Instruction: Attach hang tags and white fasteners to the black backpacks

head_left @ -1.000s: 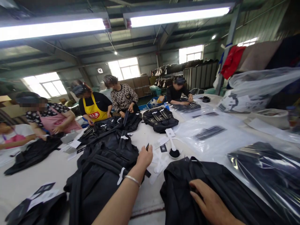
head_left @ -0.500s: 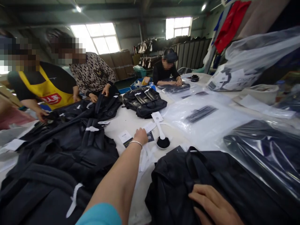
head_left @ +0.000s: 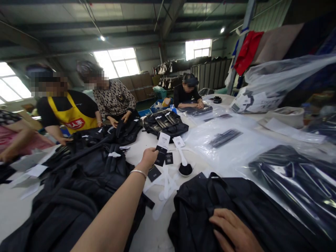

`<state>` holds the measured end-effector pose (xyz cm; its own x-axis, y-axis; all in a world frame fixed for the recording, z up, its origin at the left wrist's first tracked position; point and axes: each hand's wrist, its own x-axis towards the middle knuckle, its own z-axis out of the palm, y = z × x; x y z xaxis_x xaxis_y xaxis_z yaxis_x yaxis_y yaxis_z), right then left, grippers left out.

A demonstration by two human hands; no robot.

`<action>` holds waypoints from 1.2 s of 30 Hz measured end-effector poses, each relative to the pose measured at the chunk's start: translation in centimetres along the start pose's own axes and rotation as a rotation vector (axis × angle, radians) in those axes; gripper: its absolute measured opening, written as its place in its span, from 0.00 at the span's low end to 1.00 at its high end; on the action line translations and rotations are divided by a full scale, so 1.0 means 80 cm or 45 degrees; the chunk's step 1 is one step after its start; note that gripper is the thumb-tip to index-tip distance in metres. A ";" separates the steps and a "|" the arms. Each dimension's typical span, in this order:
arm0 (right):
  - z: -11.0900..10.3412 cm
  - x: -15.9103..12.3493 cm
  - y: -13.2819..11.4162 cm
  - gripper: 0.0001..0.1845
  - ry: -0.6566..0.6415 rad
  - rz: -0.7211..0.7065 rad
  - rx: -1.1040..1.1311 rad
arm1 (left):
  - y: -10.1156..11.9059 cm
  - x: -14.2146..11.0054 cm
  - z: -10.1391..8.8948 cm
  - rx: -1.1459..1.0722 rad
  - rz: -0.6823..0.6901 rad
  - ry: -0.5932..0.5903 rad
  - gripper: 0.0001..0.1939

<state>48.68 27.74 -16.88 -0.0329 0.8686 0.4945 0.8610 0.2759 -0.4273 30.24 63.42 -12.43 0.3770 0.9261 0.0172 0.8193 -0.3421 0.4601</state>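
My left hand (head_left: 150, 156) reaches over the table and is closed on a black hang tag (head_left: 160, 155). A white barcode label (head_left: 163, 140) stands up behind that tag. Other black tags (head_left: 153, 173) and white strips (head_left: 166, 185) lie below the hand. A small bowl of black material (head_left: 185, 169) sits to their right, with a white strip across its rim. At lower right, my right hand (head_left: 233, 225) has bent fingers on a black backpack (head_left: 194, 206), with its fabric between thumb and forefinger. The backpack's top loop points away from me.
More black backpacks (head_left: 105, 182) cover the left side. Another black bag (head_left: 165, 124) lies ahead. Clear plastic bags (head_left: 236, 154) spread at right, beside a wrapped black item (head_left: 294, 178). Co-workers stand at left; a person (head_left: 187, 92) leans over the far end.
My left hand has drawn back slightly to the left, lifting a black tag and white label. The view has tilted up. My right hand stays on the backpack.
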 end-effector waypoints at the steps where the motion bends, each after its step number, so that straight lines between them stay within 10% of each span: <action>1: -0.003 -0.001 0.000 0.12 0.002 0.032 0.045 | 0.009 -0.023 -0.019 -0.077 0.007 0.032 0.14; 9: -0.082 0.065 -0.066 0.26 -0.022 0.559 0.509 | 0.119 -0.257 -0.137 -0.409 0.163 0.180 0.13; 18: -0.141 0.066 -0.215 0.29 -0.286 0.422 1.414 | 0.207 -0.453 -0.165 -0.695 0.013 0.241 0.11; 22: -0.158 0.040 -0.235 0.11 -0.323 0.278 0.927 | 0.206 -0.507 -0.177 -0.509 0.066 0.403 0.12; 26: -0.185 0.027 -0.251 0.16 -0.296 -0.037 0.370 | 0.200 -0.541 -0.200 -0.087 0.068 0.456 0.15; 31: -0.212 0.030 -0.273 0.16 0.016 -0.315 -0.018 | 0.198 -0.578 -0.238 0.275 -0.096 0.098 0.29; 36: -0.204 0.030 -0.286 0.17 0.151 -0.248 -0.089 | 0.203 -0.622 -0.277 -0.042 0.166 -0.185 0.29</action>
<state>37.21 16.84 6.43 -0.1454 0.7461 0.6498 0.8775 0.4006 -0.2637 15.20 15.29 13.90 0.5393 0.8407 -0.0485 0.7459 -0.4501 0.4909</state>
